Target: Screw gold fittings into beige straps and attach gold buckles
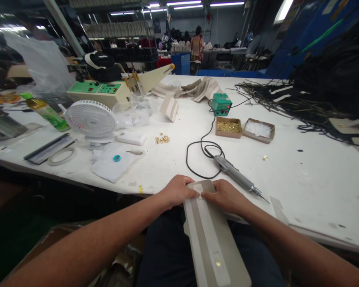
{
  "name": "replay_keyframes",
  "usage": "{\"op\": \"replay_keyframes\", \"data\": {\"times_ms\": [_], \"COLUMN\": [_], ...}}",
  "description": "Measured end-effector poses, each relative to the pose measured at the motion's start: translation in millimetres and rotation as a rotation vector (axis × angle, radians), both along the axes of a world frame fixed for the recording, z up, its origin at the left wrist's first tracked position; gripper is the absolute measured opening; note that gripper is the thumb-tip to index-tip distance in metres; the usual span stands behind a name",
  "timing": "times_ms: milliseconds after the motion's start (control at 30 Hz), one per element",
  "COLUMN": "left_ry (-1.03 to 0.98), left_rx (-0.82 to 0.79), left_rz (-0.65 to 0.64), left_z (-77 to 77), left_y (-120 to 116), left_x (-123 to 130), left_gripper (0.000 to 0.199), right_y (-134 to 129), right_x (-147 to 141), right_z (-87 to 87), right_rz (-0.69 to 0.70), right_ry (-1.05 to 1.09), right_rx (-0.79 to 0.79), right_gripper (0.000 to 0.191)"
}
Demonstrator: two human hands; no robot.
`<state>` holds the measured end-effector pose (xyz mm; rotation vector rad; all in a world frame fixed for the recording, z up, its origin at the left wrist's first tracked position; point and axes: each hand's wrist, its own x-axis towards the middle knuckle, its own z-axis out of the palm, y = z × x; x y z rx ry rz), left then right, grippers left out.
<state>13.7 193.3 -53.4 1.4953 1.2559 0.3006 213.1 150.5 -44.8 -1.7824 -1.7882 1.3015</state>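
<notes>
2 bare hands, left (179, 190) and right (225, 195), pinch the far end of 1 long beige striped flat panel (211, 235), thumbs near each other on its pale strip. The panel slants from the near edge of the white desk (173, 159) down over the lap. Close to the right hand, the grey cylindrical electric screwdriver (236, 174) points toward the desk's near right corner; open white surface lies beyond it, toward the right edge.

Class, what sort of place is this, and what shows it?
Probably a factory workshop: the worktable holds a corded power driver and a box of small gold-coloured parts, with loaded racks behind.
</notes>
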Motion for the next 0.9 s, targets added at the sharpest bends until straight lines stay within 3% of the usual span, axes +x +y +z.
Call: {"op": "replay_keyframes", "data": {"times_ms": [300,467,567,733,900], "left_ry": [0.168,0.176,0.145,0.146,0.164], "left_rx": [0.215,0.601,0.780,0.772,0.821], "left_rz": [-0.099,-0.086,-0.091,0.038,0.022], "left_z": [0.8,-4.5,-15.6,-29.6,-33.0], "left_y": [11.3,-8.4,-22.5,-31.6,-23.4], "left_x": [5.6,-1.2,-2.7,3.1,3.7], "left_gripper": [0.022,0.039,0.034,0.026,0.023], "right_y": [11.5,11.9,11.5,10.3,6.6], "right_x": [-4.6,-4.1,-3.7,-3.3,-2.4], "right_z": [-9.7,-10.5,-10.1,-4.1,2.9], "right_rz": [-0.005,0.003,0.004,0.002,-0.037], "right_ry": [-0.144,-0.168,-0.161,-0.153,-0.155], "right_rx": [0.038,0.042,0.044,0.074,0.168], "right_gripper": [0.021,0.022,0.021,0.018,0.017]}}
